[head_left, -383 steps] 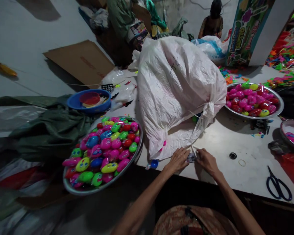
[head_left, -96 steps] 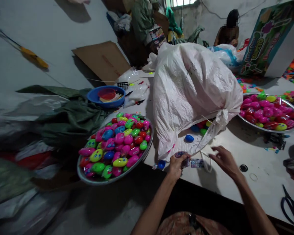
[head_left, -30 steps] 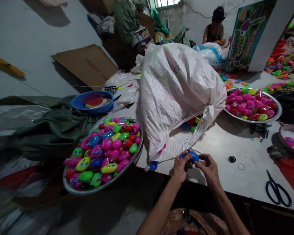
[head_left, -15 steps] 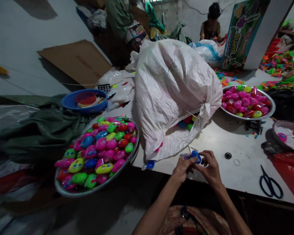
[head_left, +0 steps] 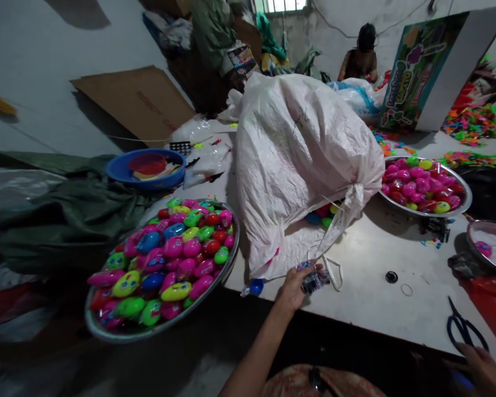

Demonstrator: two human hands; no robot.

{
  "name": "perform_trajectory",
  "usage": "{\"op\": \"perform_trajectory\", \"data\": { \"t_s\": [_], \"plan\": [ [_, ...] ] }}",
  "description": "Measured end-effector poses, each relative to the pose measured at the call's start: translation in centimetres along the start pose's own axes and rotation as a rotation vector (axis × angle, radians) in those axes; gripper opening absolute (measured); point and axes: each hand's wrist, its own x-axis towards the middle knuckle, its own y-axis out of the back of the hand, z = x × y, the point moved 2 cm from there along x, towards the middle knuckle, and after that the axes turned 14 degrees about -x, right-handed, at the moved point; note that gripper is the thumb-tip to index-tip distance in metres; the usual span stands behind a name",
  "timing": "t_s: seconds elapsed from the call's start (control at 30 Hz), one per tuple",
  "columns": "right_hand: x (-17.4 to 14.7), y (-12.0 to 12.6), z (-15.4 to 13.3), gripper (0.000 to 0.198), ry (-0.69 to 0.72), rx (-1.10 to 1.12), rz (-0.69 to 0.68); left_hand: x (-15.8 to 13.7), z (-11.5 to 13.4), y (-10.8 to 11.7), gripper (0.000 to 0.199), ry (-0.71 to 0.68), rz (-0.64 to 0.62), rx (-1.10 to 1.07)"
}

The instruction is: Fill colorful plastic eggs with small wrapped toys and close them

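Head camera: left hand (head_left: 296, 285) curled round a few small packets (head_left: 316, 281), thumb and fingers clamped at their left end, printed part out to the right. Held that way, probably, to keep the bunch together in one hand. Packets above the near edge of the table (head_left: 364, 270), just beside a white strap (head_left: 337, 275) and the loose mouth of the bag (head_left: 306, 160). Right hand (head_left: 485, 369) well apart from the left, low in the right corner, overlapping the handles of the scissors (head_left: 465, 328); badly blurred, so grip impossible to make out, likewise any contact. Under it, a blue blur (head_left: 463, 379), too smeared to name.

Bag slumped with knot (head_left: 357, 190) to the right and mouth toward the near edge, apparently for easy reach; a few eggs (head_left: 313, 218) visible in its gap. Left basin (head_left: 103, 332), heaped with more eggs, close by, likely for the same reason. Right basin (head_left: 468, 193), mostly pink and red, farther back. Blue piece (head_left: 256, 286) at the table edge, left of the packets.

On the box (head_left: 413, 77): "SAPITO", other words less sure. On the bag: dark handwritten strokes, unreadable. On the cardboard (head_left: 140, 105): faint lettering, uncertain. On the packets: print too fine to read. On many eggs: printed faces.
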Motion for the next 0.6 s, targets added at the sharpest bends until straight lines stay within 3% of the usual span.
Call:
{"op": "perform_trajectory", "data": {
  "t_s": [0.07,0.2,0.27,0.33,0.43,0.6],
  "plan": [
    [3.0,0.7,-2.8,0.038,0.135,0.065,-0.02,0.2,0.7,0.4,0.036,-0.082,0.06,0.015],
    [12.6,0.1,-18.6,0.027,0.458,0.247,0.0,0.2,1.0,0.5,0.034,-0.217,0.147,0.054],
    [16.7,-1.0,-26.2,0.023,0.492,0.183,0.007,0.0,1.2,0.6,0.034,-0.281,0.17,0.042],
    [19.2,-2.2,-31.2,0.024,0.506,0.168,0.007,-0.3,1.7,0.9,0.034,-0.301,0.191,0.006],
    [19.9,-3.5,-33.6,0.03,0.519,0.2,0.006,-0.6,2.6,1.6,0.033,-0.271,0.222,-0.012],
    [16.7,-3.5,-30.4,0.027,0.542,0.328,-0.073,-0.1,2.8,2.3,0.031,-0.317,0.258,-0.001]
  ]
}}
